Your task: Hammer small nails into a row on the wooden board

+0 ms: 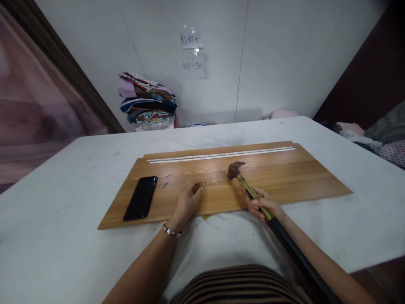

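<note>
A claw hammer with a yellowish and black handle is in my right hand, gripped partway along the handle. Its head hangs over the wooden board, at the right part of a row of small nails in the wood. At the left end of this row, my left hand is closed in a pinch close to the board. Thumb and fingertips hold what looks like a nail, mostly hidden by the fingers. A few loose nails lie on the board to the left.
A black phone rests on the board's left side. Two white strips with markings run along its far edge. The board lies on a white table. Behind the table are folded clothes and a wall with paper notes.
</note>
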Demonstrator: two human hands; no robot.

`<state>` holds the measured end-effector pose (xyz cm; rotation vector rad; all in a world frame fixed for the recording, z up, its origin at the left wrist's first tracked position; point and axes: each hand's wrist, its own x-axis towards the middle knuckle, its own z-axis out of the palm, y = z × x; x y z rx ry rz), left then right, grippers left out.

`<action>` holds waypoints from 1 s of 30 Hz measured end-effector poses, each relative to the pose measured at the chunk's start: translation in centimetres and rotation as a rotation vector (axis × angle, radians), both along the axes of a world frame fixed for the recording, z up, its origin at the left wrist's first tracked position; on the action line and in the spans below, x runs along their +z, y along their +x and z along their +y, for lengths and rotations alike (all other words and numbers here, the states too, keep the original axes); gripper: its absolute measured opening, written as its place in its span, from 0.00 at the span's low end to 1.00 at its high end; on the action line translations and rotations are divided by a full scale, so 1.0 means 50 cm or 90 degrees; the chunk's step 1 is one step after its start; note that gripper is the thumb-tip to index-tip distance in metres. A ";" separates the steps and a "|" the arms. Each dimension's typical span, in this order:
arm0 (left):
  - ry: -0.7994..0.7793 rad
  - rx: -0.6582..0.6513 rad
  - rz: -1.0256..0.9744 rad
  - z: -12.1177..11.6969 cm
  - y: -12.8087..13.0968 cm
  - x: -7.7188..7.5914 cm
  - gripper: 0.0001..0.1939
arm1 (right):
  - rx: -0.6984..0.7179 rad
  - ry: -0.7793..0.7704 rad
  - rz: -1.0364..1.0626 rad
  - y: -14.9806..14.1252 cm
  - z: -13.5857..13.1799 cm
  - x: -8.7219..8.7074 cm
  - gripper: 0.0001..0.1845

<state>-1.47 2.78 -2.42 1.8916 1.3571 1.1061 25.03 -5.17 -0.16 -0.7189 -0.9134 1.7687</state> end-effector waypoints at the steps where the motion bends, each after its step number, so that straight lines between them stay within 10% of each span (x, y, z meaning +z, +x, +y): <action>1: 0.001 0.002 0.005 0.000 0.000 -0.001 0.08 | 0.000 0.005 0.001 0.000 -0.001 0.001 0.15; 30: -0.016 0.016 0.011 -0.019 0.012 -0.003 0.10 | 0.035 -0.016 -0.150 0.020 -0.014 -0.012 0.15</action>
